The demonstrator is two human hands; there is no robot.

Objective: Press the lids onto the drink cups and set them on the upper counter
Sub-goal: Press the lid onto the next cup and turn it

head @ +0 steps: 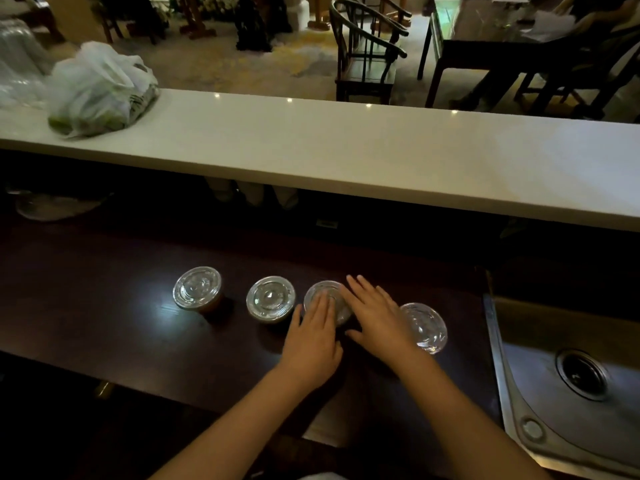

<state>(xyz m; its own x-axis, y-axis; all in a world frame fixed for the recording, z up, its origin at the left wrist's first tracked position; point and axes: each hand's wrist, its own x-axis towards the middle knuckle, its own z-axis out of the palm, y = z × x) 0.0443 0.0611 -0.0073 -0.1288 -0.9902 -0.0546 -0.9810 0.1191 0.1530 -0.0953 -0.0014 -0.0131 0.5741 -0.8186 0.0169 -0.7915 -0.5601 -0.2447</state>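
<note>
So we've got four cups lined up along the middle of the dark lower surface. Both hands sit flat on the third cup's lid, left hand and right hand, fingers spread apart, probably so the rim snaps evenly. The upper counter holds no cups yet.

My arms bare from wrist to past the elbow, no sleeves in view. Left grip and right grip: no rings, watch, bands or gloves.
</note>
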